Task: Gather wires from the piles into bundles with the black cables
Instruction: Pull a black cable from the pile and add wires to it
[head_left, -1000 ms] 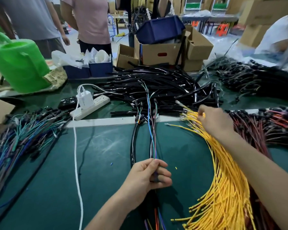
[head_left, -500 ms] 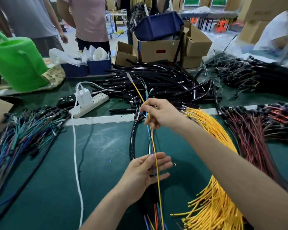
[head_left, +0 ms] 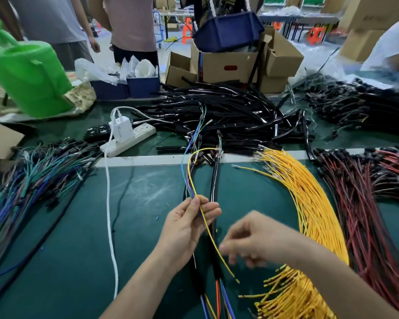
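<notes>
Yellow wire (head_left: 211,236) now out of yellow pile (head_left: 313,203). Left hand (head_left: 187,226) pinches it with thin coloured wires, left of pile, beside black cables (head_left: 214,180). Right hand (head_left: 256,240) blurred, grip cannot tell. Bundle likely one wire fuller.

Bright, even indoor light, wide-angle view
Shadows fall soft and faint; pale glare on the green bench (head_left: 148,192) and the black cables (head_left: 228,111). The right hand (head_left: 258,240) is motion-blurred (frame edges bend outward too).
</notes>
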